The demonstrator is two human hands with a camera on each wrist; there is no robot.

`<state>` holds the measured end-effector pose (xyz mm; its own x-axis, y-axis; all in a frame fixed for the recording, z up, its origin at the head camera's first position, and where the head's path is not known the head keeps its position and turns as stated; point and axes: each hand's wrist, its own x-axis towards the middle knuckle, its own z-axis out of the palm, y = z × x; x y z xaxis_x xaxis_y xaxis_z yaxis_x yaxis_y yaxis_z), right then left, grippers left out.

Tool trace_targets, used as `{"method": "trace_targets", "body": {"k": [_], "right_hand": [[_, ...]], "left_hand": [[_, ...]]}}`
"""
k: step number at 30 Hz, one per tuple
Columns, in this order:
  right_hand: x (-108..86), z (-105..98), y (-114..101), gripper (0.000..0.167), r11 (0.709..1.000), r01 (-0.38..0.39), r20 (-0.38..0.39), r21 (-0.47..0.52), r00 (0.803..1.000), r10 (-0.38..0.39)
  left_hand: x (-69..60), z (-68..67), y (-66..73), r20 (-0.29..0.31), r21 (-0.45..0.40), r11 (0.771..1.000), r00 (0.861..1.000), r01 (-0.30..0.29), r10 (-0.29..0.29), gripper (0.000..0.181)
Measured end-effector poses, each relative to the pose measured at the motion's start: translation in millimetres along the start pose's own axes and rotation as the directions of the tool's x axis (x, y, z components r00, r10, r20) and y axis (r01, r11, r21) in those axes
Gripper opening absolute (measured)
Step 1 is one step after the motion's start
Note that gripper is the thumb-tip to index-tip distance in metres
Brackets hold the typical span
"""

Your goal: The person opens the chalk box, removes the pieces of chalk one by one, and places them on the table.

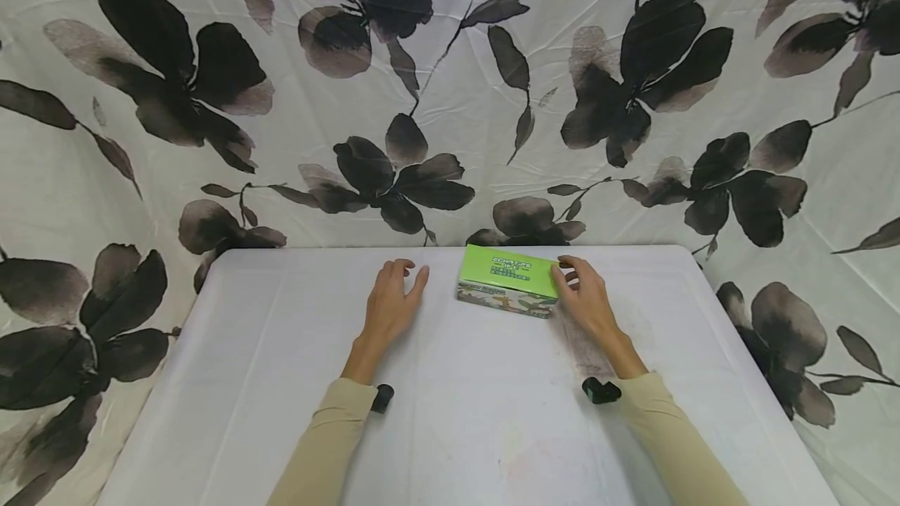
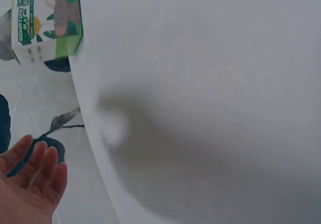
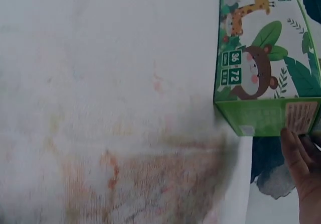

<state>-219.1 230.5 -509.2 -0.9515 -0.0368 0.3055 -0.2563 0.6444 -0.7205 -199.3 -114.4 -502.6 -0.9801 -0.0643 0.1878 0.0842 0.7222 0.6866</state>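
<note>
A green box [image 1: 508, 279] with printed animals on its side lies near the far edge of the table. My right hand [image 1: 587, 299] touches the box's right end with its fingertips, fingers bent. In the right wrist view the fingers [image 3: 296, 158] rest against the green end panel of the box [image 3: 266, 58]. To the left of the box, apart from it, my left hand [image 1: 394, 303] holds nothing, its fingers loosely bent. The left wrist view shows that hand [image 2: 32, 184] with relaxed fingers, and the box [image 2: 47, 20] beyond it.
The white-covered table [image 1: 464, 420] has faint coloured stains, clearest in the right wrist view. A white cloth with dark flowers [image 1: 492, 108] hangs behind the table and along its sides. Small black devices sit at both wrists.
</note>
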Motion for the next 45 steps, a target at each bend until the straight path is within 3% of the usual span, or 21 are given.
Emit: {"method": "trace_targets", "body": {"k": [9,19,27,35,45], "right_hand": [[2.4,8.0,-5.1,0.042,0.998,-0.001,0.029,0.061,1.000,-0.001],[4.8,17.6,-10.5,0.043,0.992,-0.007,0.064,0.129,0.998,-0.001],[5.8,23.8,-13.2,0.047,0.988,-0.056,0.088,0.145,0.995,0.043],[4.9,22.9,-15.9,0.048,0.966,-0.153,0.127,0.207,0.984,0.129],[1.9,25.6,-17.0,0.050,0.949,-0.169,0.156,0.265,0.979,0.131]], "left_hand": [[2.7,16.3,12.0,0.005,-0.125,0.992,1.000,0.017,-0.016,0.052],[7.4,29.3,21.1,0.019,-0.303,0.953,1.000,0.025,-0.020,0.049],[5.3,32.7,22.2,0.027,-0.366,0.928,0.997,0.073,-0.068,0.042],[3.8,32.8,16.6,0.063,-0.451,0.882,0.991,0.134,-0.119,0.039],[-2.4,29.2,12.2,0.077,-0.521,0.835,0.984,0.179,-0.164,0.038]]}}
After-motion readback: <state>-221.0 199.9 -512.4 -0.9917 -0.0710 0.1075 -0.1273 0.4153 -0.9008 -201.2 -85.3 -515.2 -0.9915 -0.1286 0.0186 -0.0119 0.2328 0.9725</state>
